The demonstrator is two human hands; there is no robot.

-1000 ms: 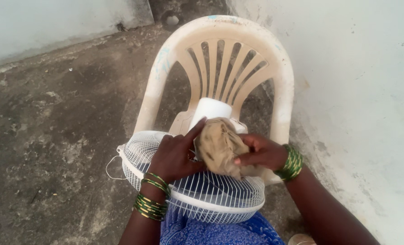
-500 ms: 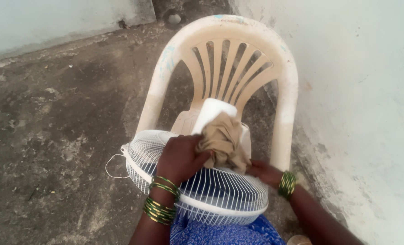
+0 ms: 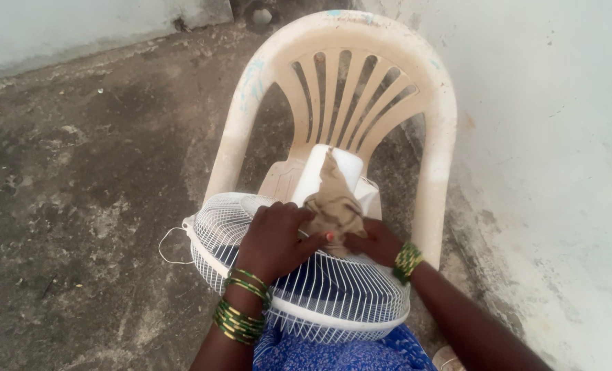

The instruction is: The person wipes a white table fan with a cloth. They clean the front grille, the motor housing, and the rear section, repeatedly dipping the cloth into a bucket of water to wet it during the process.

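Note:
A white electric fan (image 3: 306, 288) lies on a cream plastic chair (image 3: 361, 82), its wire grille facing up and its white motor housing (image 3: 340, 168) toward the chair back. A crumpled brown cloth (image 3: 333, 206) rests on the housing and grille. My left hand (image 3: 275, 240) presses flat on the grille with its fingertips against the cloth. My right hand (image 3: 378, 244) grips the cloth's lower edge from the right. Both wrists carry green and gold bangles.
A stained concrete floor (image 3: 79, 178) spreads to the left. A pale wall (image 3: 553, 137) stands close on the right of the chair, another along the back. A thin white cord (image 3: 168, 247) loops off the fan's left side. Blue patterned fabric (image 3: 333, 354) shows under the fan.
The cloth has shifted from a bunched wad between both hands to a peak over the housing. My right hand dropped lower and under it; my left hand stayed on the grille.

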